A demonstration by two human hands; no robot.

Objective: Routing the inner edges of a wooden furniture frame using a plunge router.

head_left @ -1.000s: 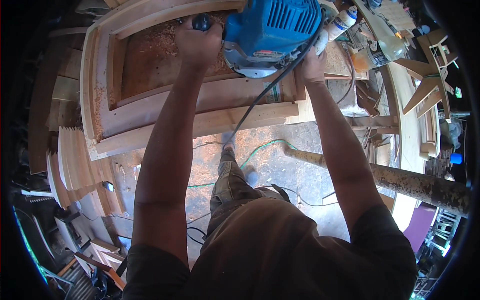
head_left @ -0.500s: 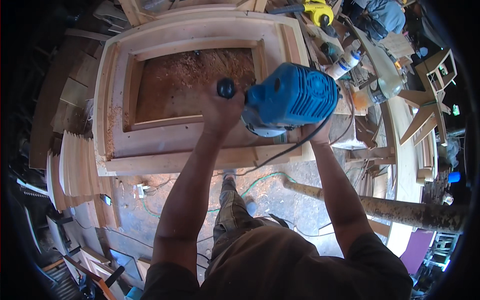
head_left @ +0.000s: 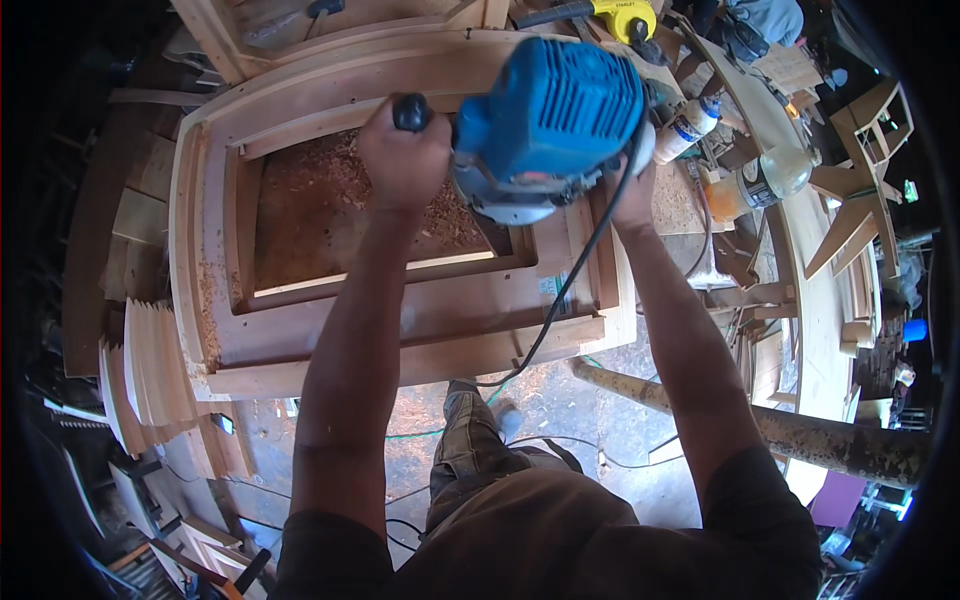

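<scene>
Blue router (head_left: pixel 548 125): between both hands, left hand (head_left: pixel 403 158) and right hand (head_left: pixel 632 190) clenched on its handles, over frame's (head_left: pixel 400 320) right edge.

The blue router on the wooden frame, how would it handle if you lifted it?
The blue router probably feels heavy for its size: both the left hand and right hand grip it. Its trailing black cord would likely drag. Top-heavy, so apt to tip.

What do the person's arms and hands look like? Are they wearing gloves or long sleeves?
No gloves and no long sleeves. The left hand and right hand are bare, with bare forearms. Short dark brown shirt sleeves cover only the upper arms. No watch or rings show.
</scene>
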